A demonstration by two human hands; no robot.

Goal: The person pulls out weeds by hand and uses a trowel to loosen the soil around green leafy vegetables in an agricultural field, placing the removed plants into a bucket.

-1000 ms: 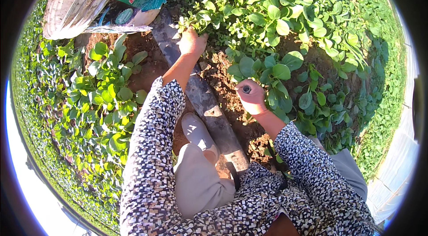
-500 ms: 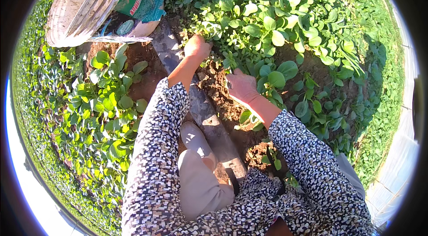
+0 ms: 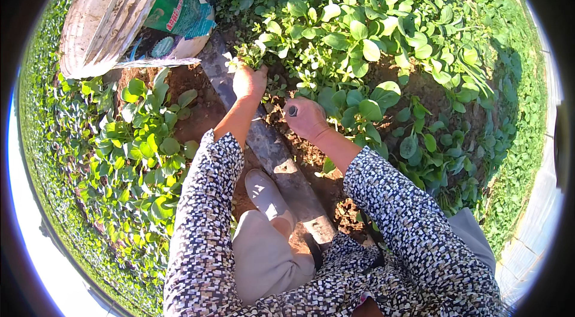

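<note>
My left hand (image 3: 248,82) is closed round a tuft of small-leaved green weeds (image 3: 251,55), whose tops stick out beyond the fingers. It is over the dark strip (image 3: 263,143) that runs along the bed's edge. To its right and a little nearer, my right hand (image 3: 306,120) makes a fist low over crumbly brown soil. A dark, round-ended handle (image 3: 292,111) shows in that fist; the rest of it is hidden. Broad-leaved green seedlings (image 3: 370,109) stand just right of the right hand.
A dirty white bucket (image 3: 96,23) with a green label stands tilted at the far left. Leafy plants (image 3: 150,131) grow left of the strip, and a denser patch (image 3: 359,32) lies ahead. My shoe (image 3: 263,192) is beside the strip. Pale sheeting (image 3: 533,221) borders the right.
My left hand has drawn back slightly to the left, and the weed tuft now shows in it. My right hand has shifted left, turning so the handle's end shows.
</note>
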